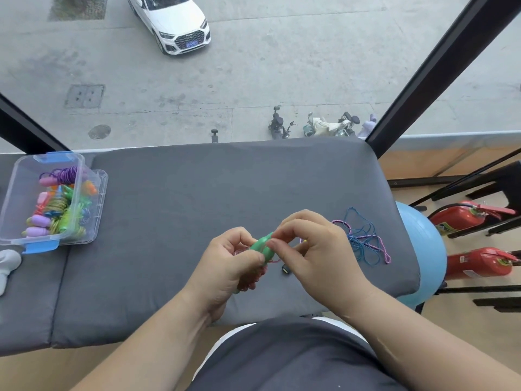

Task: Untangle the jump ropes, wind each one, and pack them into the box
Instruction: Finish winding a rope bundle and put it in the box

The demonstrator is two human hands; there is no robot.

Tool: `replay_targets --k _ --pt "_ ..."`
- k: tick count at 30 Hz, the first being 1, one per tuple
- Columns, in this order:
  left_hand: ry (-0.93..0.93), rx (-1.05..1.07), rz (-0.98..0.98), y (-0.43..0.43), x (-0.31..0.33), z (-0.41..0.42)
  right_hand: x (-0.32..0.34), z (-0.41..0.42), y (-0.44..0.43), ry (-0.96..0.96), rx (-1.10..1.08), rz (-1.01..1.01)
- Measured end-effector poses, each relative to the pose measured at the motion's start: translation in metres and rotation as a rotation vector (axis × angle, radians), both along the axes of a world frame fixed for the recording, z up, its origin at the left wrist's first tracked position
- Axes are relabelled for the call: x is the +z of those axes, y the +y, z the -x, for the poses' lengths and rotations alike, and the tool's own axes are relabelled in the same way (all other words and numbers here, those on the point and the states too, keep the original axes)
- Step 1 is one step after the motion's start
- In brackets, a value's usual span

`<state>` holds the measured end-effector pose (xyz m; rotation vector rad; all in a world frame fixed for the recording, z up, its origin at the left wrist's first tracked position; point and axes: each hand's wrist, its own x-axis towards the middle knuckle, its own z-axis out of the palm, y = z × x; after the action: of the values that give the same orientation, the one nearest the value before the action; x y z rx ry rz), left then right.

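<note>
My left hand (229, 266) grips a jump rope with green handles (262, 246), its pink cord wound in coils under my palm. My right hand (313, 249) pinches the top of the green handles with thumb and forefinger. To the right on the grey cushion (169, 221) lies a loose tangle of blue rope (363, 238) and a pink patterned rope (384, 252). A clear plastic box (17, 193) with blue clips stands at the far left, holding several wound ropes in purple, yellow, green and orange.
A small dark object (286, 268) lies on the cushion just below my right hand. A blue exercise ball (423, 249) and two red fire extinguishers (476, 263) sit right of the cushion. A white sock-like item (7, 266) lies at the left edge. A window is beyond.
</note>
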<state>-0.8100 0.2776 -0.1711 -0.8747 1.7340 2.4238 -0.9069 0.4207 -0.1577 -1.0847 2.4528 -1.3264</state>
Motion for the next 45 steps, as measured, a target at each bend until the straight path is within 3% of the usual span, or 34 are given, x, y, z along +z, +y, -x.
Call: replay_targets --k 3,5,7,9,17,24,29,34,40,45 --pt "0.017 -0.011 -0.025 -0.003 -0.001 0.001 0.001 0.0 0.0 0.241 0.02 -0.148" --pt "0.04 -0.025 -0.036 -0.004 0.0 0.001 0.006 -0.001 0.001 0.071 0.026 -0.087" --pt "0.078 -0.034 -0.028 -0.006 0.003 0.001 0.012 0.001 0.001 -0.334 0.022 0.074" --pt "0.116 -0.044 -0.003 -0.007 0.006 0.001 0.019 0.004 0.002 -0.59 0.024 0.199" --pt "0.257 -0.087 -0.077 -0.004 0.012 -0.006 0.026 0.008 0.006 -0.721 0.116 0.318" --pt "0.259 -0.038 -0.064 0.0 0.012 -0.008 0.023 -0.003 0.003 -0.923 -0.001 0.391" --pt "0.226 0.05 0.07 0.011 0.016 -0.005 0.025 0.007 0.007 -0.799 -0.071 0.216" --pt "0.179 0.112 0.255 0.024 0.013 0.004 0.029 0.017 0.017 -0.768 -0.067 0.163" --pt "0.141 0.098 0.41 0.046 0.011 0.011 0.025 0.021 0.034 -0.53 -0.086 0.105" --pt "0.087 0.092 0.339 0.072 0.025 0.021 0.022 0.033 0.053 -0.614 -0.084 0.144"
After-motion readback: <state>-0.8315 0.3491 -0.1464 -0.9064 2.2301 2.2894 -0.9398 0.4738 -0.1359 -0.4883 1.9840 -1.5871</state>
